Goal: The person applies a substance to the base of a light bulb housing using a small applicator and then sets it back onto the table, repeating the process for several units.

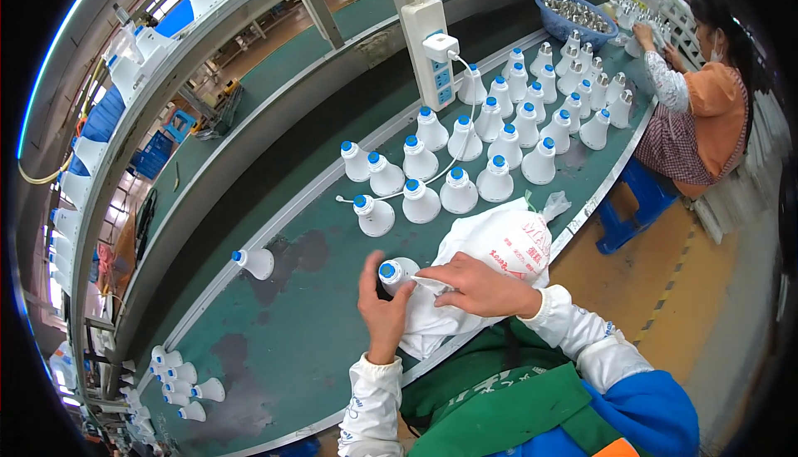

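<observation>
A white cone-shaped bulb housing [399,272] with a blue cap stands on the green bench top in front of me. My left hand [384,311] has its thumb and fingers around that housing. From the right, my right hand [478,287] pinches a fold of white cloth [426,328] against the housing's side. The rest of the cloth lies bunched below the wrist. Beyond it sits a white plastic bag [517,242] with red print. Many similar blue-capped housings [459,191] stand upright in loose rows farther along the bench.
A power strip [431,49] with a plugged-in charger hangs from a post, its white cable [463,141] trailing among the housings. One housing [253,263] lies tipped at left; several lie at lower left. A blue basket [544,8] holds metal caps. A co-worker [706,99] sits at far right.
</observation>
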Demonstrator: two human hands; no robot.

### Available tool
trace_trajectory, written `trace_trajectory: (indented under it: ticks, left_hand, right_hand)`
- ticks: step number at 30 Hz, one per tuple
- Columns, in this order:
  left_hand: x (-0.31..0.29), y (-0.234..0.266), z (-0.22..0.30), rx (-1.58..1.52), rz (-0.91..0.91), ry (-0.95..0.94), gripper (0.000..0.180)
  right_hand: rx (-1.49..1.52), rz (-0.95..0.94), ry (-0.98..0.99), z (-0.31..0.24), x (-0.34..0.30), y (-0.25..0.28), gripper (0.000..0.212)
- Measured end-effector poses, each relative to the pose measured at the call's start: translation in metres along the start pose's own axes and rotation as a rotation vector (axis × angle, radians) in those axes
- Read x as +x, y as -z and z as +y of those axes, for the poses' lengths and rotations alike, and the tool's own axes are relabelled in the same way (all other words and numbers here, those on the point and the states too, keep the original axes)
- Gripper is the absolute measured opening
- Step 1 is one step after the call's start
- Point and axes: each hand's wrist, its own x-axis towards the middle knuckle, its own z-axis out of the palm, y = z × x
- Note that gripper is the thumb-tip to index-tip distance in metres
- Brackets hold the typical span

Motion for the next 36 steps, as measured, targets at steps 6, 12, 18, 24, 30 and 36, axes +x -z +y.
trace_trajectory:
  ticks: [6,12,18,24,30,36]
  left_hand:
    - [-0.048,0.008,0.026,0.203,0.141,-0.116,0.049]
    - [-0.056,-0.042,0.019,-0.532,0.040,0.305,0.016]
    - [-0.059,-0.043,0.014,-0.531,0.225,0.089,0.004]
    - [-0.068,-0.039,0.025,-0.442,0.270,0.021,0.006]
    - [-0.069,-0.036,0.030,-0.461,0.270,0.051,0.007]
    - [-0.068,-0.035,0.030,-0.686,0.243,0.184,0.007]
  right_hand:
    - [0.021,-0.056,-0.042,0.003,0.001,0.001,0.051]
    - [0.035,-0.068,-0.035,0.000,-0.002,0.000,0.057]
    - [-0.232,0.061,0.121,0.001,-0.003,0.016,0.079]
    - [-0.427,-0.118,0.137,0.002,-0.002,0.023,0.081]
    - [-0.499,-0.046,0.151,0.002,-0.004,0.023,0.055]
    - [-0.527,0.007,0.338,0.012,-0.012,0.029,0.019]
